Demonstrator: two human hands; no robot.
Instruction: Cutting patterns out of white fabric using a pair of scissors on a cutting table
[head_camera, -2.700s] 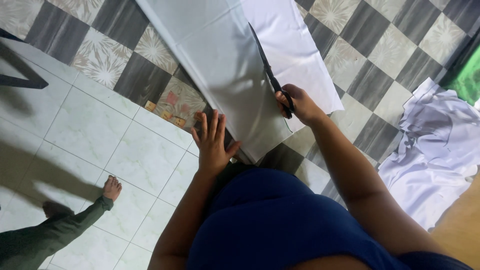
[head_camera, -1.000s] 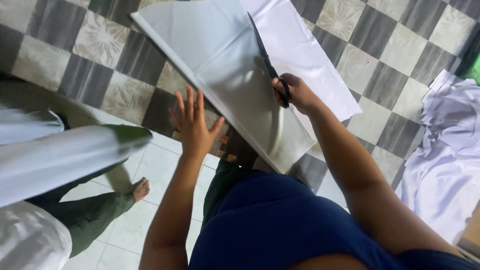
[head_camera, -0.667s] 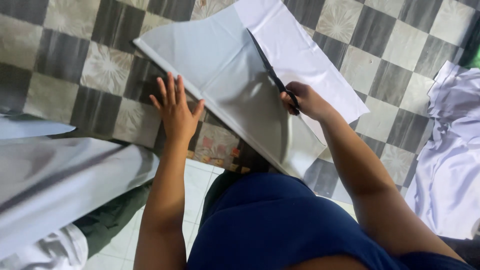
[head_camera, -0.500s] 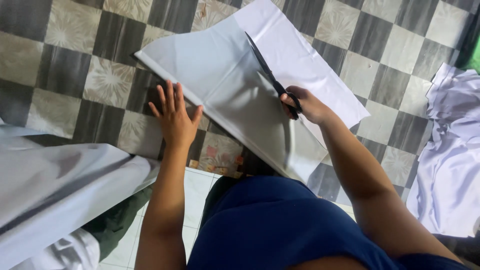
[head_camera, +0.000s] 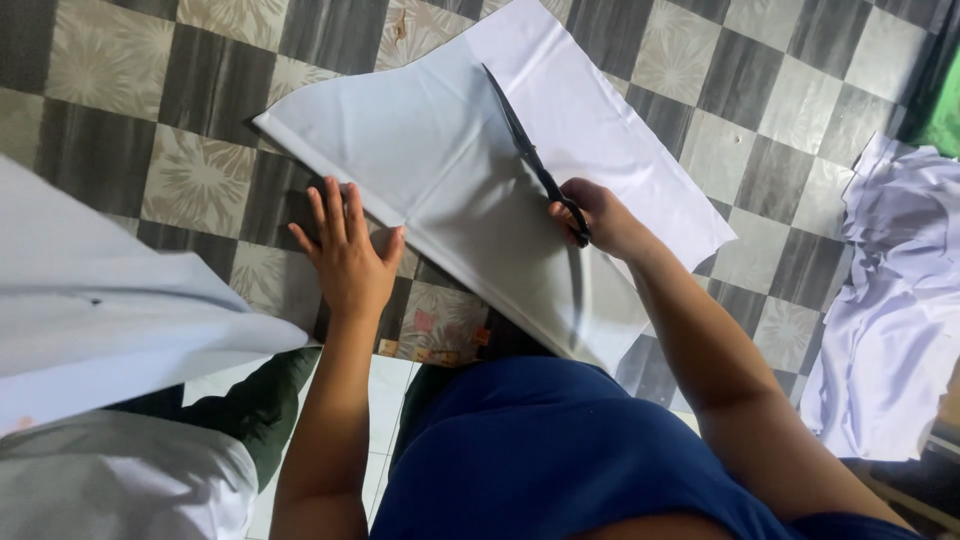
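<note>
Scissors, black and long-bladed, lie into smooth white cloth spread on the checkered tile floor, right hand fingers clamped on their handles, left hand fingers splayed flat at the cloth's near edge.

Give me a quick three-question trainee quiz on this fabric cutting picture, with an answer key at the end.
1. True or false: the right hand holds black scissors.
2. Where does the left hand rest? A on the white fabric's edge B on the crumpled cloth C on the scissors
3. What pattern has the floor?

Key: 1 true. 2 A. 3 Checkered, dark and pale tiles.
</note>
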